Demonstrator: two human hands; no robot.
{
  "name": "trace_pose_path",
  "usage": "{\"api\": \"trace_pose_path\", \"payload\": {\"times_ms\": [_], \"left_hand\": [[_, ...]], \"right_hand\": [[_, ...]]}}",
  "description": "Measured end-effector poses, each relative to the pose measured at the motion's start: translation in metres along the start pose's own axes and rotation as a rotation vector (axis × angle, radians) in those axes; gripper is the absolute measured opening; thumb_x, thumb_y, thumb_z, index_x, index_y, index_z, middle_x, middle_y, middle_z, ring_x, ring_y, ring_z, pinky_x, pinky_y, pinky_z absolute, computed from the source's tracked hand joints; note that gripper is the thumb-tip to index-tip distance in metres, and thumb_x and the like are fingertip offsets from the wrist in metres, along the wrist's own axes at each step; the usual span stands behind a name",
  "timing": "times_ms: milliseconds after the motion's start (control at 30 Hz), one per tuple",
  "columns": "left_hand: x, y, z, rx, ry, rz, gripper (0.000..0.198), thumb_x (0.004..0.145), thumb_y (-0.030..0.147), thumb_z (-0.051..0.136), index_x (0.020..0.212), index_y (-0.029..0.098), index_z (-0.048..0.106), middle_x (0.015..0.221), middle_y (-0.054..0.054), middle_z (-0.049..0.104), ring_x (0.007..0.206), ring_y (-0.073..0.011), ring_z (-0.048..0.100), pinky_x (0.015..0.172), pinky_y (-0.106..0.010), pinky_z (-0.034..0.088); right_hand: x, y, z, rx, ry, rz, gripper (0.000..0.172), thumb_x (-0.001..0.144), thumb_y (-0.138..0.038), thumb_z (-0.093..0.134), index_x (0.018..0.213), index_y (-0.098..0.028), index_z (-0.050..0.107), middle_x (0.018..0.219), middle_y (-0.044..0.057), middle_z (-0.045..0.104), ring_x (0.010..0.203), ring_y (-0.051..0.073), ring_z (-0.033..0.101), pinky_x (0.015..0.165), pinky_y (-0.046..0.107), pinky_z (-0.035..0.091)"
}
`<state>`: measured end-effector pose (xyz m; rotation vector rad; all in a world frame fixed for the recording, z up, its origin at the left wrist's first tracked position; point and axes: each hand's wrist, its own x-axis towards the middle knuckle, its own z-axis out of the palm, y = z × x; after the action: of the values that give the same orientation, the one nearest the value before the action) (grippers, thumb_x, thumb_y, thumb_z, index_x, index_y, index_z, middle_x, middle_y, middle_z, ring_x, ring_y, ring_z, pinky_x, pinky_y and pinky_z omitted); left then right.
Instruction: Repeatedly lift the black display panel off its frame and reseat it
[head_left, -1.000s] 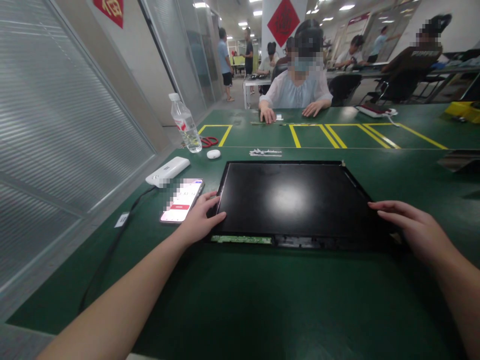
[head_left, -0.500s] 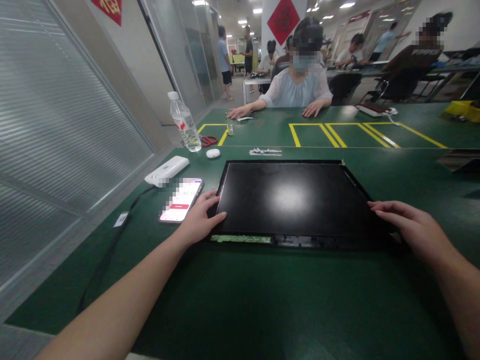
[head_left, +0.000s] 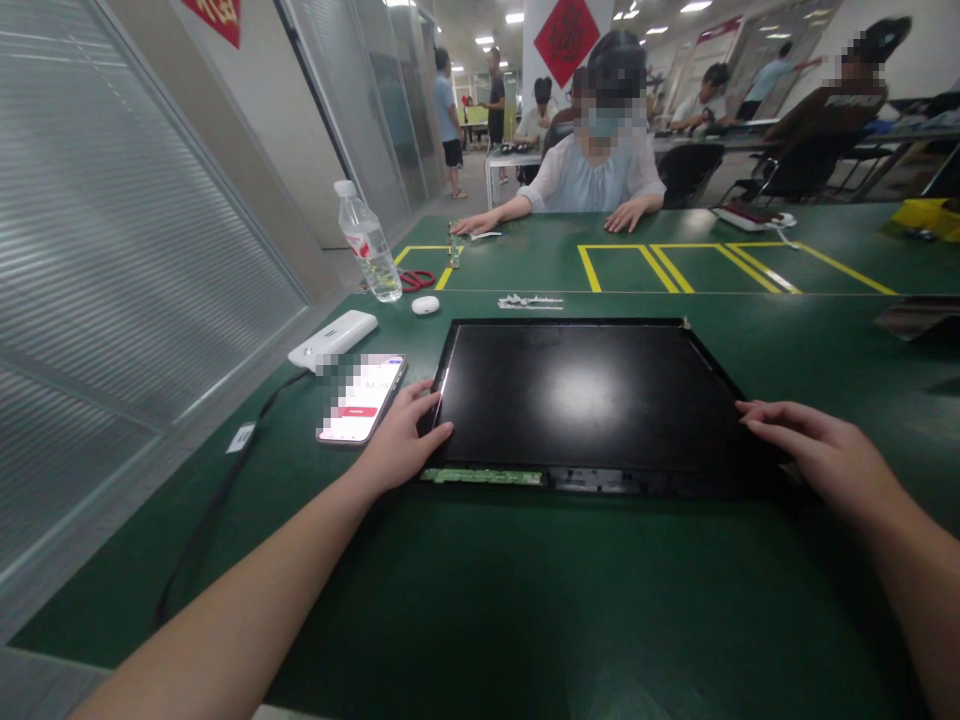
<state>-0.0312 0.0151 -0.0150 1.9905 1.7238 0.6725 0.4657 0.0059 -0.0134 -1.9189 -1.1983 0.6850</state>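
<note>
A black display panel [head_left: 585,400] lies flat on the green table [head_left: 525,600], glossy with a bright reflection in its middle. Along its near edge runs a narrow green circuit board [head_left: 484,477]. My left hand [head_left: 405,430] grips the panel's left edge, thumb on top and fingers at the side. At the right edge, my right hand [head_left: 817,440] has its thumb and fingertips pinched on the frame. Just left of my left hand is a lit phone [head_left: 364,400].
Further left sit a white power bank [head_left: 334,342] with a black cable and a water bottle [head_left: 367,243]. Beyond the panel are a white earphone case [head_left: 425,306], red scissors [head_left: 417,281] and white scraps [head_left: 530,301]. Across the table a person rests both hands [head_left: 630,213] on it.
</note>
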Motion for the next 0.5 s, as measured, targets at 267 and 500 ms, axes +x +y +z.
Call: {"api": "trace_pose_path", "payload": {"times_ms": [267, 500], "left_hand": [[0.0004, -0.0016, -0.0015, -0.007, -0.001, 0.020, 0.052, 0.087, 0.046, 0.065, 0.133, 0.020, 0.069, 0.160, -0.016, 0.048, 0.150, -0.0402, 0.044, 0.125, -0.058, 0.033], [-0.0004, -0.0014, -0.0036, 0.003, -0.021, 0.012, 0.058, 0.086, 0.047, 0.066, 0.135, 0.016, 0.068, 0.160, -0.021, 0.046, 0.151, -0.0413, 0.043, 0.124, -0.058, 0.033]], "right_hand": [[0.0027, 0.0055, -0.0007, 0.007, -0.007, -0.010, 0.043, 0.051, -0.062, 0.075, 0.076, -0.027, 0.074, 0.125, 0.009, 0.077, 0.115, 0.038, 0.068, 0.084, 0.046, 0.056], [0.0015, 0.0050, 0.0001, 0.040, -0.006, -0.022, 0.041, 0.052, -0.060, 0.076, 0.075, -0.026, 0.075, 0.124, 0.011, 0.077, 0.112, 0.037, 0.069, 0.072, 0.040, 0.057]]}}
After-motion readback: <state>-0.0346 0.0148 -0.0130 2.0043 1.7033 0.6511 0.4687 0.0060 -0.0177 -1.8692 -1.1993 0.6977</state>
